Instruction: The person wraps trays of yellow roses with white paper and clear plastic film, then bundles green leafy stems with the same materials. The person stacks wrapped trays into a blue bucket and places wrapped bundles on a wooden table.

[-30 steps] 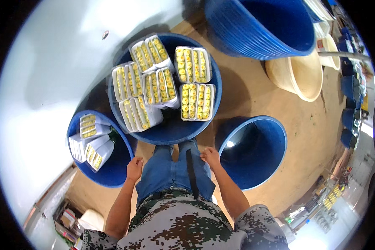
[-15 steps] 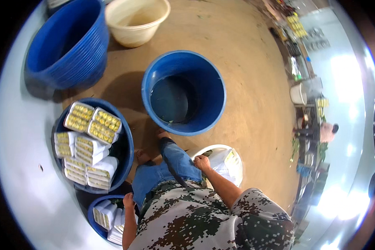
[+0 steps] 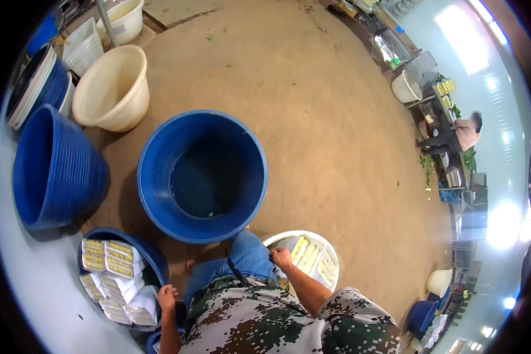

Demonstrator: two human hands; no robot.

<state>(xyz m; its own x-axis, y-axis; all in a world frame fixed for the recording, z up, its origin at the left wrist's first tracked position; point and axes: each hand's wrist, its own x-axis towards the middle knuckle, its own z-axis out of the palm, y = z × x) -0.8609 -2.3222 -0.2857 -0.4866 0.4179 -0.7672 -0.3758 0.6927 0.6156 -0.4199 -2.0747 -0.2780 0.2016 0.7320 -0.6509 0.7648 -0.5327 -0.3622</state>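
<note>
Right hand [image 3: 281, 258] now at white basin [image 3: 330, 251], grip unclear; yellow trays' [image 3: 301, 251] long axes away from person.

White round plastic basin [image 3: 330, 255] on floor at right knee, holding clear trays of yellow pieces [image 3: 308, 258], upright.

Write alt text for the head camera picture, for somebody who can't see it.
Seen from above, a seated person in a camouflage shirt rests the right hand at the rim of a white round basin of packed yellow produce, the left hand beside a blue round tub of white trays. A large empty blue plastic tub stands ahead on the brown floor.
</note>
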